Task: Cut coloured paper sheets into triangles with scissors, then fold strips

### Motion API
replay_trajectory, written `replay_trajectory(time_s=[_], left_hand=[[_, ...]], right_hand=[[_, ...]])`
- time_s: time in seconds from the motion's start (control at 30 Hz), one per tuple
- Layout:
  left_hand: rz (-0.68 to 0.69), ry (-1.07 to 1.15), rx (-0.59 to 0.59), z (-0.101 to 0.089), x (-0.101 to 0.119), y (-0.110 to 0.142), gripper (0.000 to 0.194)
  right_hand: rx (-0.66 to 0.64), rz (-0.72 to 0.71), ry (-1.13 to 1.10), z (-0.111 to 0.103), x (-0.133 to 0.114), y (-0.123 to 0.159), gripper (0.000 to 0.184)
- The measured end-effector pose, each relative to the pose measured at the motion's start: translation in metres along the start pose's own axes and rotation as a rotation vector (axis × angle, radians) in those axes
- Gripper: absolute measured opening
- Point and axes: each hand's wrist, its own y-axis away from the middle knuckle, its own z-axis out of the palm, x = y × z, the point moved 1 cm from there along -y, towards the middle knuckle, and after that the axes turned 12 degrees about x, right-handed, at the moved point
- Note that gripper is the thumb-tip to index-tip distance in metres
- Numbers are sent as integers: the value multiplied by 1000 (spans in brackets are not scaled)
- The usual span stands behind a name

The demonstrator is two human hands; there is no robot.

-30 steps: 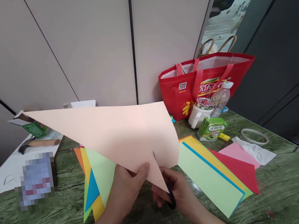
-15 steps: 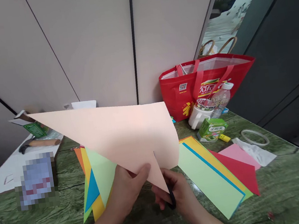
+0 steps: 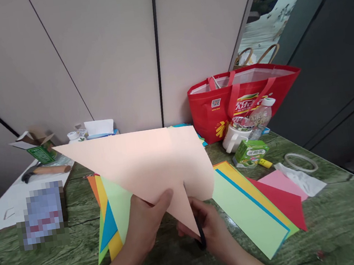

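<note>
A large sheet of pale peach paper (image 3: 128, 161) is held up over the table, its long corner pointing left. My left hand (image 3: 149, 219) grips its lower edge, thumb on top and fingers underneath. Black-handled scissors (image 3: 201, 236) are in my right hand (image 3: 209, 222), which is closed round the handles at the paper's lower right. A cut runs up into the sheet from its lower edge, and the part right of it curls. Most of the blades are hidden by the paper.
Coloured paper strips (image 3: 250, 210) lie to the right, more coloured sheets (image 3: 110, 221) to the left. Behind stand a red bag (image 3: 207, 110), a white mug (image 3: 235, 137), a plastic bottle (image 3: 260, 116) and a green carton (image 3: 250, 153). A hammer (image 3: 50, 169) lies at left.
The paper's left part has dropped and its left tip has shifted right, uncovering things behind it. My right hand and the scissors have moved slightly left.
</note>
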Motion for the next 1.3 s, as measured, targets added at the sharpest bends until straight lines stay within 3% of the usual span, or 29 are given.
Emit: replay_trajectory(time_s=[0.3,0.53,0.97,1.13,1.3], left_hand=[[21,-110,-36,-3,-3,1,29],[-96,-45,-164,2,1,5,11],[-94,3,-247,2,1,8,3],[-104,4,-245,3,3,7,4],[-30,4,-125,3,2,6,17]], right_hand=[[23,-69,83,-4,-8,-3,30],[-11,-42,37,-1,-13,-3,29],[-59,-21,-10,-1,-14,-2,29],[-50,-17,-33,-2,-13,-2,25],[-7,-38,2,-2,-11,-2,25]])
